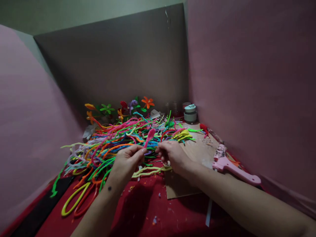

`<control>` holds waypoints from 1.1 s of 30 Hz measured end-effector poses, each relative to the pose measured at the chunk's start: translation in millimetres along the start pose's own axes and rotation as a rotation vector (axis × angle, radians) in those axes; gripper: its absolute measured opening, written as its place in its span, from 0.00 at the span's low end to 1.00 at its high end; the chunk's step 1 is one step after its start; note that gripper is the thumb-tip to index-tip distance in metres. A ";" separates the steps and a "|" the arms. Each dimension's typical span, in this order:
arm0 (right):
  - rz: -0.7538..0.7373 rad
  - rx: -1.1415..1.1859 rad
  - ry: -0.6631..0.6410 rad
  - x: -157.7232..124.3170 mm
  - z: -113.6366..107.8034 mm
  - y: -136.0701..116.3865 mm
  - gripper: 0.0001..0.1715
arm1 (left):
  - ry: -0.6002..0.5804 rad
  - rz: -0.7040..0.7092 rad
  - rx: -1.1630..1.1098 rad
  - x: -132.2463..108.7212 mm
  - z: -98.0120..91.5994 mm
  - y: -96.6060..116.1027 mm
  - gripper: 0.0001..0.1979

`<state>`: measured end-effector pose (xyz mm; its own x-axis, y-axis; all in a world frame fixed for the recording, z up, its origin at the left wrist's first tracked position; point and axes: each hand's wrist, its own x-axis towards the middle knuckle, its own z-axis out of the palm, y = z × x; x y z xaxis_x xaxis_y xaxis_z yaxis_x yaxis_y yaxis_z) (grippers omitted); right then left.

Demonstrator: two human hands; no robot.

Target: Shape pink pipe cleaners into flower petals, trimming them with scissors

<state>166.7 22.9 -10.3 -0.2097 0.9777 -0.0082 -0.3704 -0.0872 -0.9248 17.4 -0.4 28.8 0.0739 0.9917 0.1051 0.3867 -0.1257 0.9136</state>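
Left hand (pixel 128 159): thumb and index pinched on the lower end of a pink fuzzy piece (pixel 149 136), so yeah, that one's gripped.
Pink fuzzy piece: held up in front of the pile, rounded fat end on top, tilted a bit to the right.
Right hand (pixel 174 156): just beside the left one, fingers curled in toward the pink piece – can't tell if they're pinching anything.
Pile of fuzzy stems (pixel 116 135): a proper tangle behind the hands, every color going – pink, orange, green, blue, you name it.
Pale yellow stems (pixel 150 171): lying on the near side of the pile, below the hands.
Cardboard (pixel 180 186): partly under the right forearm, on the red surface (pixel 133 214), which has little bits of fluff scattered about.
Pink tool (pixel 237 169): looks like a glue gun, over by the right wall, handle pointing toward the near right.
Yellow loop (pixel 65 204) and red loop: side by side at the near left, look like handles.
Flowers: an orange one (pixel 147 102) and a green one (pixel 107 108) stand behind the pile with some others.
Jar (pixel 190 117): pale teal lid, back right corner.
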 end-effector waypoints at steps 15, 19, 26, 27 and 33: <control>-1.186 -0.974 -0.114 -17.0 3.6 14.0 0.23 | 0.042 0.521 0.962 115.3 102.0 8.2 0.14; -1.198 -1.058 -0.102 -10.7 1.5 14.7 0.23 | -0.005 0.546 1.001 129.0 110.3 -1.2 0.11; -1.121 -0.888 -0.145 -18.4 5.3 20.4 0.21 | -0.073 0.622 0.932 108.8 75.2 -1.9 0.12; -1.051 -0.823 -0.172 -20.6 6.4 18.8 0.21 | -0.085 0.651 0.880 100.7 68.6 -3.4 0.12; -0.117 0.146 -0.243 -12.0 -0.6 -10.2 0.24 | -0.083 0.664 0.714 49.0 25.3 -19.3 0.10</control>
<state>173.5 12.1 -1.0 -0.3618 0.9099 0.2030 -0.5270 -0.0200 -0.8496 36.8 49.9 6.4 0.5317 0.7115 0.4595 0.7067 -0.6717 0.2224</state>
